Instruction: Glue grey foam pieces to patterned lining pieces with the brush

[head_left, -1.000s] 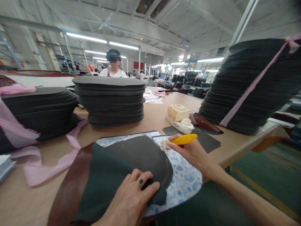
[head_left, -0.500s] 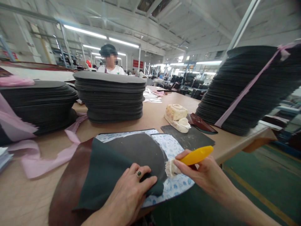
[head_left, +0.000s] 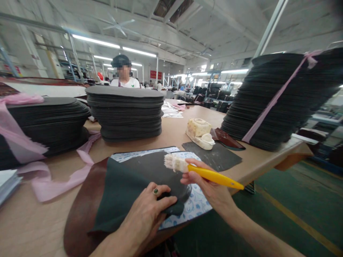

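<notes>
My left hand (head_left: 146, 212), with a ring on one finger, presses flat with spread fingers on a dark grey rounded sheet (head_left: 152, 171). That sheet lies over a dark green layer (head_left: 118, 194) and a brown leather piece (head_left: 79, 210). My right hand (head_left: 207, 187) grips a yellow-handled brush (head_left: 211, 175). Its white bristles (head_left: 174, 163) hover over the grey sheet's far edge. Beneath the stack lies a blue-and-white patterned board (head_left: 197, 203).
Tall stacks of dark sheets stand at the left (head_left: 45, 123), centre (head_left: 125, 112) and right (head_left: 278, 100), with pink ribbon (head_left: 61, 180) around some. A cream block on a small tray (head_left: 199, 132) sits past a flat dark mat (head_left: 214, 157). A person (head_left: 123, 73) works behind the centre stack.
My right hand swung the brush from the sheet's right edge up and left over its far side; the handle now points right and downward. My left hand stayed pressed on the sheet.
</notes>
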The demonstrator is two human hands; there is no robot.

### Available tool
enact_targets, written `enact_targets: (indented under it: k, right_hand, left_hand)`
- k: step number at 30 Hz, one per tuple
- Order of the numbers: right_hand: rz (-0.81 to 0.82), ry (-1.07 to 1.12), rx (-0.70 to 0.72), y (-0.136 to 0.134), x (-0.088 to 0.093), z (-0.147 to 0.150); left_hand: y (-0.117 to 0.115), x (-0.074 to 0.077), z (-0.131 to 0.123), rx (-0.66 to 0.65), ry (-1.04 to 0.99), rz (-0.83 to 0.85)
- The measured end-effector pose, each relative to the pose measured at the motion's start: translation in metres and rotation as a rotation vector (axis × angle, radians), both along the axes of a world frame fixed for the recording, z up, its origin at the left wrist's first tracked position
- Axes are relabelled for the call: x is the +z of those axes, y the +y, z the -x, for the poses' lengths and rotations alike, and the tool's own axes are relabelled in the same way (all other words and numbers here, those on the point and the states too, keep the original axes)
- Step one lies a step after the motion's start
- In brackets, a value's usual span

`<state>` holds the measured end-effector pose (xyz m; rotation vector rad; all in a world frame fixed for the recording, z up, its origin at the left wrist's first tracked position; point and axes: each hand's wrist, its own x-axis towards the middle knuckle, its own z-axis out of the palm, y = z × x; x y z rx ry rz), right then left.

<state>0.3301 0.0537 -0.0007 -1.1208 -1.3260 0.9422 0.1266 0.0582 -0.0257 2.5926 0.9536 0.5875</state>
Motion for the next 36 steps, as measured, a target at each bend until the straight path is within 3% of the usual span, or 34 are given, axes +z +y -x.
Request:
enact_targets:
  k: [3, 7, 14, 18, 23, 26, 36]
  right_hand:
    - [0.012, -0.028, 0.043, 0.0, -0.015, 0.012]
    - [0.068, 0.025, 0.061, 0.001, -0.021, 0.014]
    - [0.116, 0.031, 0.052, 0.006, -0.023, 0.015]
    - [0.1, 0.08, 0.063, 0.002, -0.007, 0.013]
    - [-0.075, -0.054, -0.233, -0.019, 0.027, -0.006]
    - [-0.074, -0.211, -0.335, -0.032, 0.03, -0.015]
    - [-0.027, -0.409, -0.143, -0.036, 0.008, 0.005]
  left_hand:
    - [0.001, -0.002, 0.003, -0.006, -0.133, 0.035]
    - [0.004, 0.003, 0.012, -0.07, -0.318, 0.12]
    - [0.002, 0.015, 0.037, -0.112, -0.36, 0.298]
    - [-0.002, 0.013, 0.043, -0.124, -0.294, 0.366]
    - [-0.005, 0.008, 0.041, -0.096, -0.314, 0.321]
    - [-0.006, 0.005, 0.04, -0.075, -0.313, 0.293]
    - [-0.005, 0.011, 0.041, -0.085, -0.276, 0.316]
